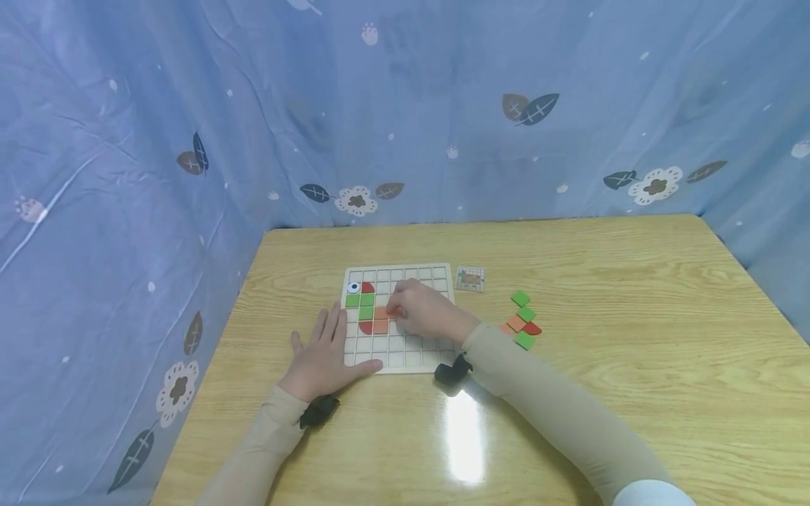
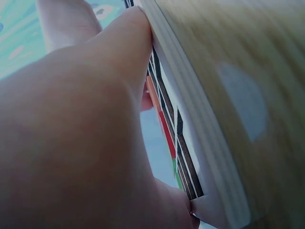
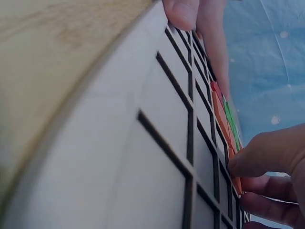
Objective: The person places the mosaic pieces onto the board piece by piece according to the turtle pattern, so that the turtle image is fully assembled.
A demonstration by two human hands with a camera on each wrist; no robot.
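Note:
A white grid board [image 1: 405,362] lies on the table. On its left part sit green tiles [image 1: 366,313], red rounded tiles [image 1: 365,327], orange tiles [image 1: 380,326] and a tile with an eye [image 1: 354,287]. My left hand [image 1: 323,362] rests with spread fingers along the board's left side, its thumb at the front edge. Over the middle of the board, my right hand [image 1: 425,310] pinches an orange square tile [image 3: 237,183] between thumb and fingers, low at the grid beside the placed orange ones. The fingers partly cover that tile.
Right of the board lies a small picture card [image 1: 470,279]. Farther right are loose green tiles [image 1: 521,299], orange tiles [image 1: 515,323] and a red tile [image 1: 533,328], partly behind the right sleeve. A blue curtain [image 1: 405,126] borders the wooden table [image 1: 633,316].

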